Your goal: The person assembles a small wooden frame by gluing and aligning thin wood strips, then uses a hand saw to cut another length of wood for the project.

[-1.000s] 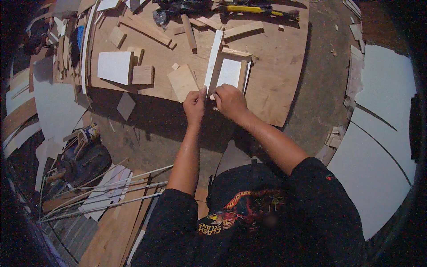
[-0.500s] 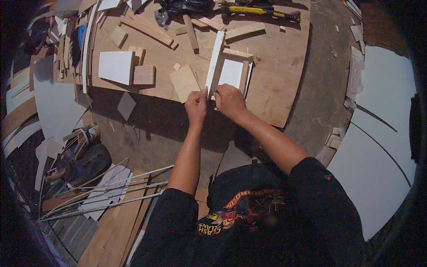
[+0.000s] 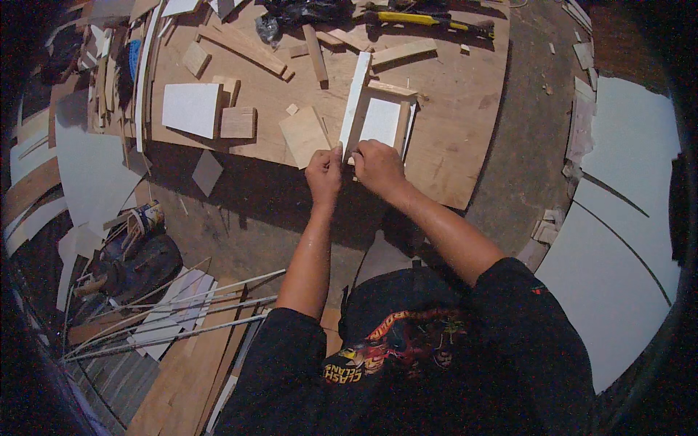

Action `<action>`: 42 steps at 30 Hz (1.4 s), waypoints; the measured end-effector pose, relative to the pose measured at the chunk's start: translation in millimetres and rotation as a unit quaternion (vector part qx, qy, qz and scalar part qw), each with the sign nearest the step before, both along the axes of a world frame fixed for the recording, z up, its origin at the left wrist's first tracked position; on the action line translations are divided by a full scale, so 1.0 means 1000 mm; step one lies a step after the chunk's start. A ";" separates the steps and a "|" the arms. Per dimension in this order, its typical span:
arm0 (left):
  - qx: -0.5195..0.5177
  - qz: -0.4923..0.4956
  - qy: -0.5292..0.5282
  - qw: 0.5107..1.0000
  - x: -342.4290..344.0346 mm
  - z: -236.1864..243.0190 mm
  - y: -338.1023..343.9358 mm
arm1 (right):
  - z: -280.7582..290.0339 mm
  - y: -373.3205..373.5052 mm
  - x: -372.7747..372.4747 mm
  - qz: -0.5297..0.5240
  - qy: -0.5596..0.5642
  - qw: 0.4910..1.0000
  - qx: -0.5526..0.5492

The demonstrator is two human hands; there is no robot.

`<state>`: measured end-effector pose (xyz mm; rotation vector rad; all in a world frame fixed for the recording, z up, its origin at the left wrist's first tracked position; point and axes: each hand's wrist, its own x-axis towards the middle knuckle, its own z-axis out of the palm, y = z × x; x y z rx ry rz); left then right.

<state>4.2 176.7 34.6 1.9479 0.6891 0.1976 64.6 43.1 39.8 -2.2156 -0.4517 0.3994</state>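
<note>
At the near edge of the wooden table, a long white-faced wooden strip (image 3: 355,94) runs away from me, forming the left side of a small wooden frame. A white panel (image 3: 382,120) lies inside, with a wooden bar (image 3: 392,89) at the far end. My left hand (image 3: 324,174) is closed on the strip's near end, thumb along it. Close beside it, my right hand (image 3: 379,167) is curled over the frame's near end, fingers bunched; what they pinch is hidden. A thin square wooden board (image 3: 305,136) lies left of my left hand.
On the table (image 3: 454,145) lie a yellow-and-black hammer (image 3: 432,23), a black plastic bag (image 3: 309,11), a white-topped block (image 3: 190,109) and several wood offcuts. White sheets (image 3: 618,218) lean at the right. Long planks (image 3: 189,356) and thin rods (image 3: 182,312) lie at lower left.
The whole view has shifted very slightly. Both hands keep their places at the near end of the strip and frame, and nothing is taken up or let go.
</note>
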 end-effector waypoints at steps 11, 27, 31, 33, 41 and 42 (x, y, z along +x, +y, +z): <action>0.029 -0.007 0.007 1.000 -0.002 -0.002 0.002 | 0.004 -0.002 -0.001 -0.004 0.010 1.000 0.017; 0.023 -0.013 0.016 1.000 -0.002 -0.005 0.003 | 0.009 -0.010 0.006 -0.035 0.064 0.996 0.041; 0.029 0.004 -0.008 1.000 -0.003 -0.004 0.002 | 0.010 -0.050 0.028 -0.167 0.024 0.984 0.048; 0.035 -0.004 0.000 0.999 -0.002 -0.004 0.001 | 0.002 -0.079 0.038 -0.198 0.001 0.980 0.022; 0.056 -0.004 0.045 0.997 -0.001 0.001 0.000 | -0.018 -0.107 0.042 -0.184 -0.082 0.979 -0.012; 0.054 -0.004 0.054 0.997 -0.002 0.001 0.002 | -0.014 -0.102 0.039 -0.184 -0.082 0.979 -0.012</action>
